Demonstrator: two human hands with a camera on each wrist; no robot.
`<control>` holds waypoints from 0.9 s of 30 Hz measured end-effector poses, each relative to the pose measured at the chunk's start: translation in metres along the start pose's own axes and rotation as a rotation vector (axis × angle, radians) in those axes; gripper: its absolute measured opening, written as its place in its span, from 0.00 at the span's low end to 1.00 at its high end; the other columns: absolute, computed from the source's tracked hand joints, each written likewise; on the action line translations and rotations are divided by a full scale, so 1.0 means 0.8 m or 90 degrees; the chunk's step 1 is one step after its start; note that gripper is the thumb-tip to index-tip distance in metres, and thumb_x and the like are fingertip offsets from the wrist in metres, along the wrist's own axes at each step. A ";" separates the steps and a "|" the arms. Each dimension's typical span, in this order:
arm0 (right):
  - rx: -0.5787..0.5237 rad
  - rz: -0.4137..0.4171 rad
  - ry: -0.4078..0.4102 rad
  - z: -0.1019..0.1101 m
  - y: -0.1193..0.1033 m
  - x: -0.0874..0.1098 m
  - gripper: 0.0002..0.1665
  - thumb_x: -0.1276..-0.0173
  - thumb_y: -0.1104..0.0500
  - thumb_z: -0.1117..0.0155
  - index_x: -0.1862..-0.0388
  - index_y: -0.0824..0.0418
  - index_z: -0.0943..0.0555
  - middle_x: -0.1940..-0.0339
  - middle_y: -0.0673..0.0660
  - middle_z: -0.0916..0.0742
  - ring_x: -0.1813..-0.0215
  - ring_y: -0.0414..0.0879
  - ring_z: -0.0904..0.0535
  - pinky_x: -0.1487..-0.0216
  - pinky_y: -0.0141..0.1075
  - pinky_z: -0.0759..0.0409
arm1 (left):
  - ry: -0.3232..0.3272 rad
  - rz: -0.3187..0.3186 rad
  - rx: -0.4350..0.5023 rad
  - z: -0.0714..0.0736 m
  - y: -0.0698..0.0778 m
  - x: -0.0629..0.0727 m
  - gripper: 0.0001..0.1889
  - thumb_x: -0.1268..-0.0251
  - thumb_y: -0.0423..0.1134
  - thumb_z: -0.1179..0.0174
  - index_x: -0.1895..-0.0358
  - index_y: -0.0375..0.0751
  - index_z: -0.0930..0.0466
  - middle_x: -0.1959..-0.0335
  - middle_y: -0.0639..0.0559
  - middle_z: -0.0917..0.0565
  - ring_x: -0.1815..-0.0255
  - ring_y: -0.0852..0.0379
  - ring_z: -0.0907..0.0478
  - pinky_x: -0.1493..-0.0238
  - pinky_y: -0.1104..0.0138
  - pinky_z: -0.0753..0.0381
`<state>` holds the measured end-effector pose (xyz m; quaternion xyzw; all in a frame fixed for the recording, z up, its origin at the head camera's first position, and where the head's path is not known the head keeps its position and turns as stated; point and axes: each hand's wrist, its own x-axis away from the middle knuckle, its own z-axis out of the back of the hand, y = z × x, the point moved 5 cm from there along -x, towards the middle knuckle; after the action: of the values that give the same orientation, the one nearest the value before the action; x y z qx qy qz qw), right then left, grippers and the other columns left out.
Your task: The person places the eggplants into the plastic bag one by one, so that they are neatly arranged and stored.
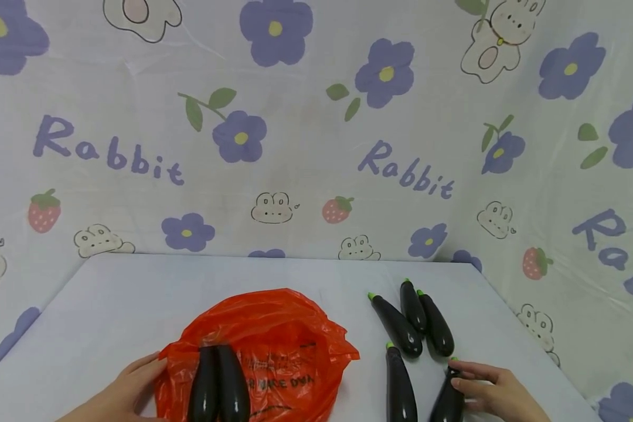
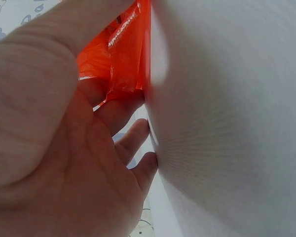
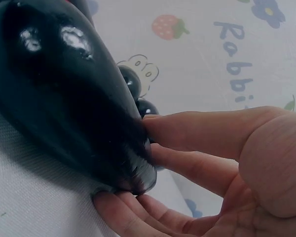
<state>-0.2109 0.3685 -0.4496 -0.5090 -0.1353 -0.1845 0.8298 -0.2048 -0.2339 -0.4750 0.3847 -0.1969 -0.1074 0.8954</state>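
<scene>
A red plastic bag (image 1: 290, 346) lies on the table with its mouth spread, and two dark, glossy eggplants (image 1: 207, 384) lie side by side on it. My left hand (image 1: 129, 390) is at the bag's left edge; in the left wrist view its loosely extended fingers (image 2: 121, 116) touch the red plastic and the tabletop. At the right, my right hand (image 1: 498, 390) pinches one eggplant (image 1: 448, 398) near its green stem end, between thumb and fingers. The right wrist view shows that eggplant (image 3: 64, 94) close up, its far end out of frame.
Beside the held eggplant lies another eggplant (image 1: 401, 387). Behind them, three more form a cluster, the nearest-left eggplant (image 1: 398, 328) slanting. The white table (image 1: 137, 299) ends at a curtain (image 1: 306, 158) printed with rabbits and flowers.
</scene>
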 end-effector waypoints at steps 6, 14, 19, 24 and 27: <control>0.008 0.014 0.008 0.001 0.002 -0.003 0.31 0.38 0.52 0.26 0.40 0.67 0.20 0.45 0.70 0.19 0.53 0.54 0.18 0.54 0.49 0.17 | -0.005 -0.041 -0.003 -0.001 0.000 0.001 0.55 0.53 0.53 0.24 0.26 0.30 0.45 0.29 0.27 0.44 0.33 0.25 0.46 0.50 0.34 0.27; 0.025 0.016 0.012 0.000 0.003 -0.005 0.31 0.40 0.49 0.25 0.44 0.66 0.18 0.43 0.69 0.19 0.51 0.55 0.18 0.52 0.50 0.17 | -0.006 -0.046 -0.003 0.002 0.000 -0.001 0.55 0.53 0.52 0.24 0.25 0.31 0.45 0.30 0.28 0.43 0.33 0.25 0.47 0.50 0.33 0.28; 0.039 0.029 0.014 -0.004 0.000 -0.003 0.31 0.40 0.49 0.25 0.44 0.67 0.18 0.45 0.68 0.18 0.52 0.55 0.18 0.53 0.49 0.17 | -0.003 -0.053 -0.012 0.002 0.001 0.000 0.54 0.52 0.52 0.25 0.26 0.30 0.44 0.30 0.28 0.42 0.33 0.25 0.47 0.49 0.32 0.29; 0.056 0.031 0.012 -0.006 -0.002 -0.002 0.32 0.40 0.49 0.25 0.43 0.67 0.19 0.49 0.65 0.17 0.56 0.54 0.17 0.54 0.49 0.17 | 0.000 -0.036 -0.009 0.002 0.001 -0.001 0.54 0.53 0.52 0.24 0.26 0.30 0.44 0.29 0.28 0.42 0.33 0.26 0.46 0.49 0.32 0.29; 0.059 0.027 0.014 -0.005 -0.002 -0.001 0.33 0.41 0.49 0.24 0.43 0.67 0.19 0.49 0.65 0.17 0.57 0.54 0.17 0.54 0.49 0.17 | -0.001 -0.023 0.005 0.001 0.002 -0.001 0.54 0.53 0.52 0.24 0.25 0.32 0.44 0.29 0.28 0.43 0.33 0.26 0.46 0.49 0.33 0.28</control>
<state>-0.2124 0.3643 -0.4507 -0.4710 -0.1237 -0.1659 0.8575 -0.2059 -0.2332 -0.4732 0.3915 -0.1913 -0.1229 0.8916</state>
